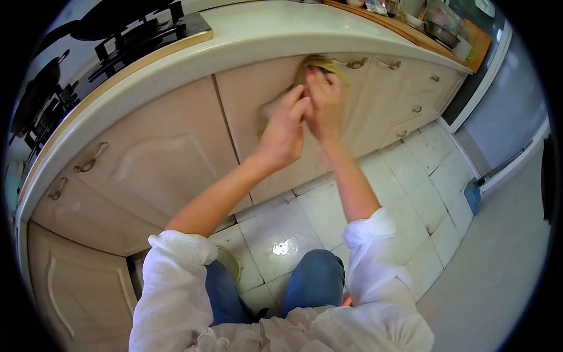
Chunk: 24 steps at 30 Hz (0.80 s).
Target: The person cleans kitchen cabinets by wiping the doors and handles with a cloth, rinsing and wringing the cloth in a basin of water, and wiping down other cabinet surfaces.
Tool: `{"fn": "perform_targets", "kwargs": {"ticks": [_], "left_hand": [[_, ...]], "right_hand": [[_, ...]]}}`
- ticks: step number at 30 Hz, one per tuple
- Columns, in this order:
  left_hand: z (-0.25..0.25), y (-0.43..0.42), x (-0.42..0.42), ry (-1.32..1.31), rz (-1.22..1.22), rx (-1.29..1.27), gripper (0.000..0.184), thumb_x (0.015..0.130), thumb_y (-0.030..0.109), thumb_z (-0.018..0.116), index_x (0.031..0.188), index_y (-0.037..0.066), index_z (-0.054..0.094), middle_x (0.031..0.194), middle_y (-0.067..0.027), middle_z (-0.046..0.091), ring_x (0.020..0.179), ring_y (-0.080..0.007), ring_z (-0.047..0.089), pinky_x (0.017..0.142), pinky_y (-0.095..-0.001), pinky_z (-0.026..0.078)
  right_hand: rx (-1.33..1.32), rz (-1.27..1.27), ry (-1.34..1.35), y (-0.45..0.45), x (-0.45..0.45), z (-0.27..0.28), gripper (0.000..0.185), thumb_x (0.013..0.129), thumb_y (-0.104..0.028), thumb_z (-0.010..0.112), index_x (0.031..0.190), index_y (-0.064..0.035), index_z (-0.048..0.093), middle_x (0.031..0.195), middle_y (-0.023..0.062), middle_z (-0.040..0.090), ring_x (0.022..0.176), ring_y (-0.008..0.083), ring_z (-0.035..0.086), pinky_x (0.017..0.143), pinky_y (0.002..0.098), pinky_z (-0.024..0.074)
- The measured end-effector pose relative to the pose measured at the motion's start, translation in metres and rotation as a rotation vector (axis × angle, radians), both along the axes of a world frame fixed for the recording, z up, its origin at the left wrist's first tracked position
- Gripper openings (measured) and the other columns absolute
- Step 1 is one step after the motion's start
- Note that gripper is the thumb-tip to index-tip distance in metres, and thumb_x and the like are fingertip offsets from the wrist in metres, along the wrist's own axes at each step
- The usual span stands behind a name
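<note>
Both hands raised in front of the body, meeting at the upper edge of a pale pinkish-beige cabinet door; right hand with fingers bent at a soft yellow-green cloth, which lies near the top of that door, just beside a curved bronze-coloured metal handle; motion blur over the fingertips, so cannot tell whether the right hand clasps the cloth or presses it flat. Left hand slightly lower, fingers partly curled and overlapping the right hand in this view; cannot tell how far it is closed or whether it has hold of any cloth; a blurred greyish patch with a yellowish edge shows behind it, nature unclear.

Surroundings: glossy off-white countertop curving above the doors; black gas stove at upper left, bearing a dark round pan; brown wooden board at upper right; white square floor tiles below; pale green round container on the floor, partly hidden by the left knee; white sleeves pushed up to the forearms.
</note>
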<state>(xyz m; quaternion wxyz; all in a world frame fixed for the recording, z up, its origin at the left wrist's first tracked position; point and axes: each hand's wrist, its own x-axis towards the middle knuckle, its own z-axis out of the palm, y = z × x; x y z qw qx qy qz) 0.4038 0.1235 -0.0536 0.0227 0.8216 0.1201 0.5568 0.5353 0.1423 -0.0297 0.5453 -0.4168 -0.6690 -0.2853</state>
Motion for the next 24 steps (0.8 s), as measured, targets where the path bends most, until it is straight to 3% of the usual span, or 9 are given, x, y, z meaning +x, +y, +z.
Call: {"fn": "perform_targets", "kwargs": {"ticks": [2,3,6,11,15,18,20,23,24], "left_hand": [[0.013,0.005,0.005,0.056,0.027,0.064,0.073,0.068,-0.012,0.053,0.137,0.003,0.032,0.142,-0.0269,0.031,0.131,-0.0441,0.032,0.108,-0.0489,0.028],[0.023,0.003,0.007,0.113,0.046,0.114,0.076,0.067,-0.012,0.053,0.139,0.003,0.031,0.143,-0.0258,0.031,0.133,-0.043,0.029,0.11,-0.0495,0.025],[0.044,-0.008,-0.004,0.265,0.187,0.158,0.08,0.066,-0.01,0.054,0.141,0.004,0.031,0.145,-0.0236,0.029,0.136,-0.0415,0.026,0.111,-0.0509,0.021],[0.026,-0.015,-0.062,0.327,0.263,0.103,0.076,0.064,-0.005,0.057,0.137,0.002,0.037,0.146,-0.0214,0.03,0.136,-0.0407,0.027,0.11,-0.0523,0.022],[-0.014,-0.026,-0.088,0.282,0.326,0.178,0.076,0.068,-0.002,0.06,0.138,0.001,0.033,0.147,-0.0222,0.03,0.136,-0.0452,0.023,0.11,-0.0552,0.02],[-0.042,-0.034,-0.084,0.244,0.439,0.121,0.072,0.069,-0.001,0.058,0.137,0.002,0.034,0.147,-0.0218,0.029,0.137,-0.0463,0.02,0.109,-0.0572,0.02],[-0.044,-0.027,-0.069,0.321,0.29,-0.016,0.074,0.065,-0.003,0.058,0.136,0.003,0.037,0.147,-0.0215,0.03,0.138,-0.0439,0.018,0.108,-0.0579,0.019],[-0.005,-0.019,-0.056,0.42,0.331,0.02,0.078,0.06,-0.004,0.058,0.135,0.006,0.039,0.146,-0.0207,0.03,0.137,-0.0427,0.021,0.109,-0.0571,0.019],[0.005,-0.022,-0.063,0.417,0.339,0.022,0.078,0.06,-0.004,0.058,0.135,0.006,0.039,0.146,-0.0207,0.03,0.137,-0.0427,0.021,0.109,-0.0571,0.019]], "right_hand": [[0.031,-0.363,-0.064,0.009,0.011,0.003,0.045,0.082,-0.018,0.057,0.123,-0.0004,0.052,0.129,0.0189,0.05,0.12,0.0374,0.041,0.097,0.0553,0.0353],[-0.002,-0.371,0.018,0.025,0.008,0.0,0.051,0.088,-0.025,0.052,0.134,-0.0059,0.044,0.14,0.0148,0.041,0.13,0.0383,0.031,0.1,0.0624,0.0269],[-0.021,-0.294,0.171,0.044,-0.032,-0.003,0.051,0.088,-0.027,0.051,0.135,-0.0067,0.044,0.141,0.0142,0.04,0.13,0.0382,0.031,0.101,0.0614,0.0265],[-0.086,-0.006,0.132,0.031,-0.11,0.001,0.053,0.089,-0.03,0.051,0.136,-0.0081,0.043,0.143,0.0132,0.038,0.132,0.0381,0.03,0.103,0.0597,0.0259],[-0.191,0.204,-0.004,0.016,-0.129,-0.022,0.053,0.089,-0.033,0.05,0.137,-0.0092,0.043,0.144,0.0124,0.036,0.133,0.0379,0.03,0.104,0.0584,0.0254],[-0.171,0.34,-0.297,0.02,-0.107,-0.052,0.057,0.087,-0.039,0.053,0.134,-0.008,0.044,0.141,0.0153,0.037,0.129,0.0379,0.034,0.104,0.0568,0.0268],[-0.137,0.216,-0.389,0.025,-0.088,-0.057,0.058,0.084,-0.039,0.058,0.132,-0.0082,0.046,0.135,0.0175,0.041,0.124,0.0379,0.038,0.102,0.0552,0.0292],[-0.245,-0.011,-0.001,0.03,-0.095,-0.051,0.055,0.084,-0.036,0.059,0.131,-0.0108,0.048,0.134,0.0149,0.042,0.119,0.0372,0.041,0.097,0.0553,0.0321],[-0.158,-0.013,0.057,0.033,-0.105,-0.042,0.055,0.083,-0.035,0.059,0.131,-0.011,0.048,0.134,0.0145,0.042,0.118,0.037,0.041,0.096,0.0551,0.0326]]}}
